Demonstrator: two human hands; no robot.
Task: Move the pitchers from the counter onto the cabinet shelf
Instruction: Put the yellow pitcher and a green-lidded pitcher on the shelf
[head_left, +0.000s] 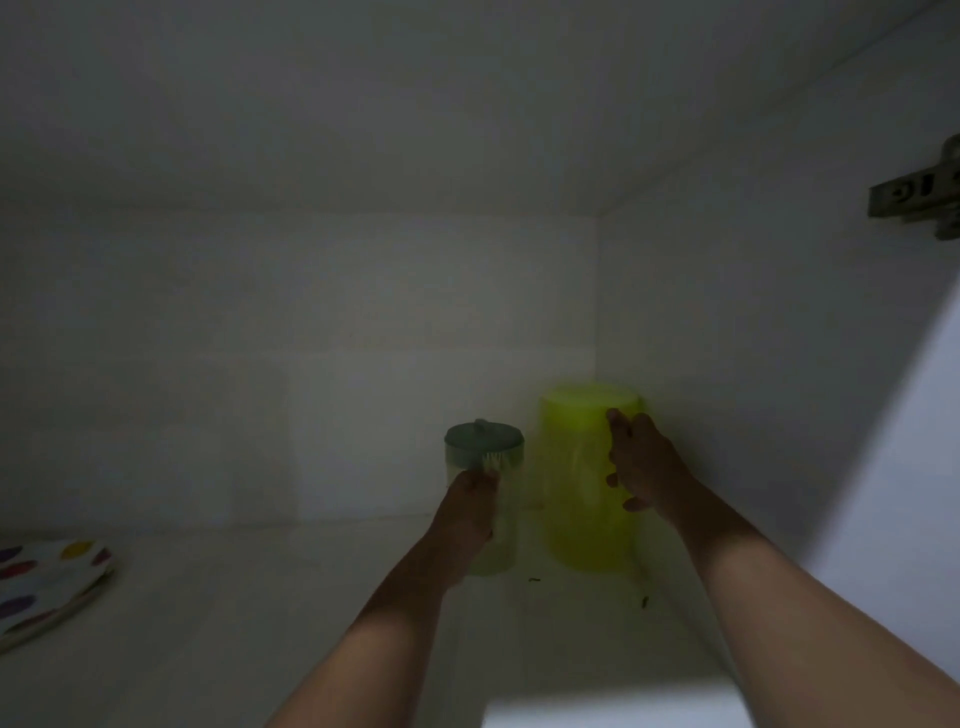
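I look into a dim white cabinet. A yellow-green pitcher (576, 483) stands upright on the cabinet shelf (260, 623) in the back right corner. My right hand (644, 467) wraps its right side. Left of it stands a smaller clear pitcher (485, 447) with a grey-green lid and knob. My left hand (470, 504) grips its front. The two pitchers stand side by side with a narrow gap between them.
A plate with coloured dots (47, 582) lies at the shelf's left edge. A metal door hinge (919, 195) is fixed on the right cabinet wall. Small dark specks (644, 601) lie on the shelf near the yellow-green pitcher.
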